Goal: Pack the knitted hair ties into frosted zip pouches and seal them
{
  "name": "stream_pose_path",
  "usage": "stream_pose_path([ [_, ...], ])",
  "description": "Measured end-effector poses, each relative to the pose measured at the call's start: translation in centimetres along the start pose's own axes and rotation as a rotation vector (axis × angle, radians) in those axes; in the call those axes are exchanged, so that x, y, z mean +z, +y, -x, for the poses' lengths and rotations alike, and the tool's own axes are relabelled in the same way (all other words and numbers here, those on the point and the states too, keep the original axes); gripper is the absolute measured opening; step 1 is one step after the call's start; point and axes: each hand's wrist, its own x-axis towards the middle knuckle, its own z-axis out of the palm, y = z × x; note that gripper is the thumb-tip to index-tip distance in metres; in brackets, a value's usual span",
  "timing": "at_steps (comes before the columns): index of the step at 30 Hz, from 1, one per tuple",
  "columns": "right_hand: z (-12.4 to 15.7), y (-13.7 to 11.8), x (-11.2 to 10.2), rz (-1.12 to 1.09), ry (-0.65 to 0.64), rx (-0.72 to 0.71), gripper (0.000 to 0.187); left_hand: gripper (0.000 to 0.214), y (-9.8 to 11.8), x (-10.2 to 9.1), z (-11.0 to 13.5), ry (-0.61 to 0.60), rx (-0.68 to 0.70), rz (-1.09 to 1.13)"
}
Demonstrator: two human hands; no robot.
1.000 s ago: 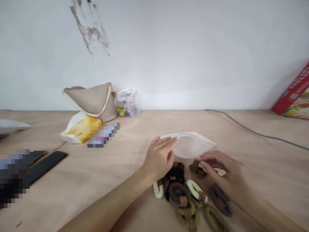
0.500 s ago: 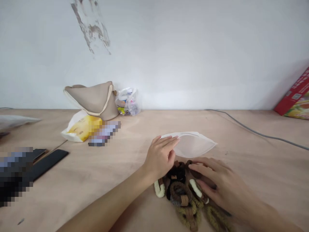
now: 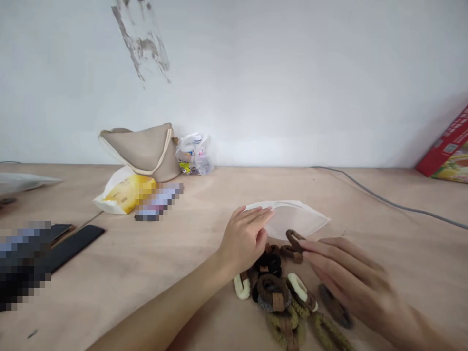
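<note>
My left hand point(image 3: 244, 237) pinches the near left edge of a translucent white pouch point(image 3: 298, 218) that lies on the wooden table point(image 3: 190, 253), fingers on top and thumb beneath. My right hand point(image 3: 349, 278), blurred by motion, holds a brown hair tie point(image 3: 294, 238) at its fingertips, right at the pouch's front edge. Another brown tie point(image 3: 290, 253) lies just below it. A pile of several fuzzy hair ties point(image 3: 280, 297) in black, brown, cream and olive sits between my two hands, close to me.
A beige handbag point(image 3: 144, 150), a yellow-and-white packet point(image 3: 122, 195) and a small clear plastic bag point(image 3: 192, 153) stand by the back wall. A grey cable point(image 3: 383, 200) runs across the right. A red box point(image 3: 446, 151) leans far right. Black flat objects point(image 3: 75, 244) lie left.
My right hand went down onto the pile of ties, then came back up toward the pouch with a brown tie at its fingertips. My left hand stayed on the pouch.
</note>
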Motion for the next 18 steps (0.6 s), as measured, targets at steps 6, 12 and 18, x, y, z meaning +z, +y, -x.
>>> stream_pose_path([
  [6, -0.3, 0.5, 0.6, 0.093, -0.047, 0.101, 0.029, 0.045, 0.1, -0.3, -0.2, 0.009, 0.005, -0.007],
  [12, -1.4, -0.3, 1.1, 0.145, -0.228, 0.129, 0.023, 0.043, -0.1, -0.3, -0.4, 0.016, -0.007, -0.007],
  [18, -1.3, -0.7, 0.6, 0.120, -0.200, 0.070, 0.023, 0.043, -0.1, -0.2, -0.3, 0.007, -0.020, -0.014],
])
